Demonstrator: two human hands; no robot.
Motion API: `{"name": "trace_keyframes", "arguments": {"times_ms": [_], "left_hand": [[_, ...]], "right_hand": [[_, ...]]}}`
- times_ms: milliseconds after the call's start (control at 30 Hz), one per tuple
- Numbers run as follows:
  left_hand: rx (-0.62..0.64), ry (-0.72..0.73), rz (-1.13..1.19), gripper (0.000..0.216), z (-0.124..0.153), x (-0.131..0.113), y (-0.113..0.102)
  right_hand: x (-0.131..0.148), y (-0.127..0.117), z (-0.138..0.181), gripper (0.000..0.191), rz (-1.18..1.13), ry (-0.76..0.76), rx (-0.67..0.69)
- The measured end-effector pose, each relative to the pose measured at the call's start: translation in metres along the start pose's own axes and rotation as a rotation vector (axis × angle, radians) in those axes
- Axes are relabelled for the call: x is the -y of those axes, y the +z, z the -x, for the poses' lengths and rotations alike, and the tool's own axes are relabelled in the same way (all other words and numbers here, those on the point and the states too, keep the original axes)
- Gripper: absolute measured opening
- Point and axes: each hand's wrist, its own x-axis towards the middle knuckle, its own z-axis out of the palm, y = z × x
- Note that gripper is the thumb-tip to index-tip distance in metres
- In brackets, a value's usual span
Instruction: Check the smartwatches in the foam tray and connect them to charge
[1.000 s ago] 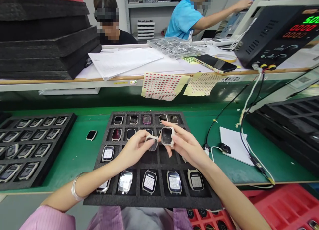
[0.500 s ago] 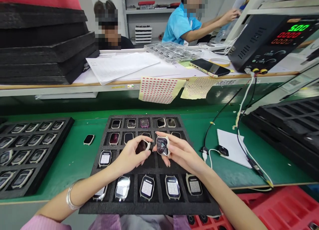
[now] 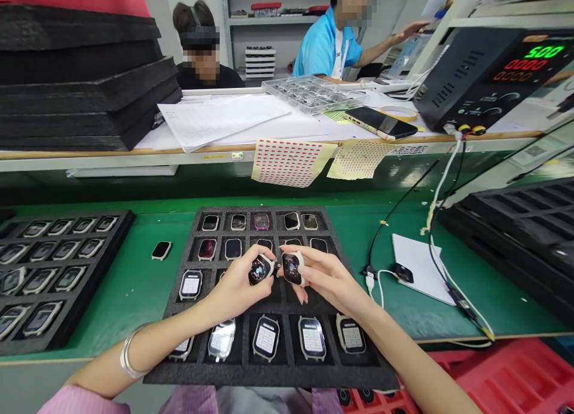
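My left hand (image 3: pixel 238 282) grips a smartwatch (image 3: pixel 260 270) without a strap, its round dial lit on a dark screen. Close beside it, my right hand (image 3: pixel 327 277) holds a second smartwatch (image 3: pixel 291 268), with small lit graphics on its face. Both sit over a black foam tray (image 3: pixel 269 374) with square pockets. Watch bodies lie in the back rows, and the front row holds several with white lit screens, such as one watch (image 3: pixel 266 337) in the middle. My hands hide part of the third row.
Another foam tray of watches (image 3: pixel 81 288) lies left, with a loose watch (image 3: pixel 161 250) between. At right are a charging puck (image 3: pixel 403 273) on white paper, cables, a power supply (image 3: pixel 484 79) and a red tray (image 3: pixel 520 378). Two people sit beyond the shelf.
The watch in my left hand has gone from a dark screen to a lit dial. Both hands stay nearly in place. The co-worker in blue has shifted an arm.
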Motion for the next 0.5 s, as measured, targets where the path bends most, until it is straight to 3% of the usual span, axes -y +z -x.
{"name": "trace_keyframes", "arguments": {"times_ms": [500], "left_hand": [[0.014, -0.002, -0.005, 0.028, 0.0028, -0.0081, -0.002]], "right_hand": [[0.0004, 0.0015, 0.004, 0.044, 0.043, -0.039, 0.013]]}}
